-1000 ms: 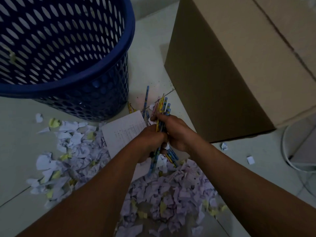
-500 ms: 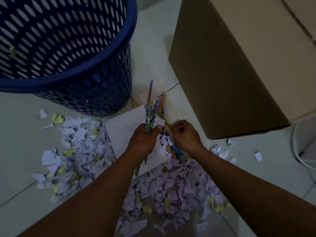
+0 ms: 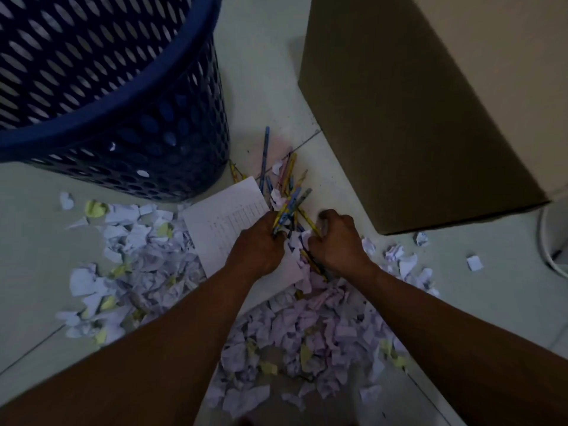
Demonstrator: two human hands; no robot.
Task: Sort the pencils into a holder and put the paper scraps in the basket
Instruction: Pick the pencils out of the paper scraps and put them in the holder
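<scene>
Pencils [image 3: 290, 204] sit bunched in my left hand [image 3: 258, 245], fingers wrapped round them. My right hand [image 3: 336, 241] is just beside it, fingers curled down among loose pencils and scraps [image 3: 307, 333] on the floor [image 3: 270, 72]; I can't tell whether it grips any. The basket [image 3: 138, 93] stands beyond.

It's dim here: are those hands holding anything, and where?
The left hand grips a bunch of pencils by their shafts, far ends fanning out. The right hand curls into the scraps; whether it holds anything cannot be told.
</scene>
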